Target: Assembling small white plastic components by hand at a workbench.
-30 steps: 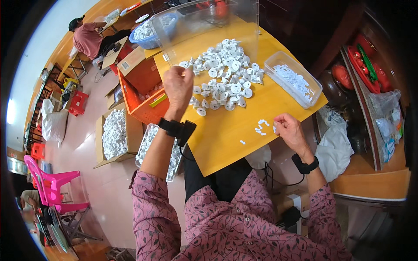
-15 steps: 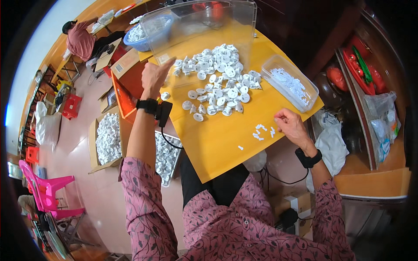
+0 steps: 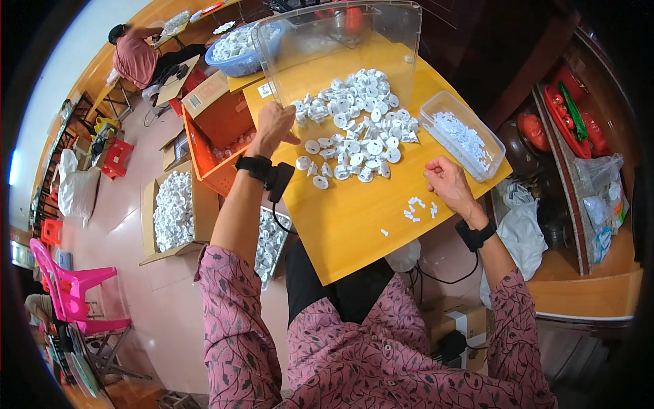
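Note:
On the yellow tabletop [image 3: 327, 232] lies a heap of white round plastic parts [image 3: 371, 146], disc-faced with stems. My left hand [image 3: 272, 128] hovers at the heap's left side, thumb and index finger apart; nothing shows between them. Right of the heap my right hand [image 3: 448, 183] is closed, thumb against curled fingers; whatever they hold is too small or hidden to name. Several small white plastic pieces [image 3: 413, 210] lie loose just left of and below it. More of these fill a clear plastic tub [image 3: 489, 127] beyond the right hand.
A large clear bin [image 3: 334, 58] stands at the table's far edge. Left are an orange crate [image 3: 203, 150], a cardboard box [image 3: 148, 218] of white parts and a blue basket [image 3: 245, 66]. A pink chair [image 3: 75, 286] stands farther left; another person [image 3: 136, 58] sits at the back.
My left hand has moved right toward the heap, its thumb and index finger now spread. My right hand has shifted slightly left and away from me. The whole view has swung a little.

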A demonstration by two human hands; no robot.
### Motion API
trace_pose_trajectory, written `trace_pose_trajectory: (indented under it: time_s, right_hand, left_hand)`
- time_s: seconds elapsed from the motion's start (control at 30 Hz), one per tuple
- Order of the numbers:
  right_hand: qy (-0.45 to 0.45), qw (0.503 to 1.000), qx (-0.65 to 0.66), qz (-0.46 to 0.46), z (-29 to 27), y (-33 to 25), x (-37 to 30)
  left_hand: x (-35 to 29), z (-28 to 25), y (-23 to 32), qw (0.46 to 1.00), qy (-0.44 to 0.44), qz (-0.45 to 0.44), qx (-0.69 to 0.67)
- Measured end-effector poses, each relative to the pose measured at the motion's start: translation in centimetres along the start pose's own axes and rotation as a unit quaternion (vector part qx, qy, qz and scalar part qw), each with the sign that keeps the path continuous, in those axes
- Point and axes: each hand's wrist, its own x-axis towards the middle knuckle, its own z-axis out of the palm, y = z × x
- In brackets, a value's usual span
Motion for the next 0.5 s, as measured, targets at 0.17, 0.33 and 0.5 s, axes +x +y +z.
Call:
trace_pose_trajectory:
  time_s: [0.17, 0.33, 0.5]
  right_hand:
    - [0.011, 1.0, -0.012, 0.011, -0.4, 1.4, -0.3]
    - [0.018, 1.0, -0.025, -0.005, 0.6, 0.2, 0.1]
    - [0.027, 0.999, -0.04, -0.022, 1.1, 0.0, 0.6]
  left_hand:
    - [-2.3, 1.7, 7.1, 0.993, -0.01, -0.116, -0.005]
    - [-5.3, 0.3, 11.0, 0.976, 0.09, -0.117, -0.159]
    - [-5.8, 2.1, 9.5, 0.985, 0.157, -0.037, -0.057]
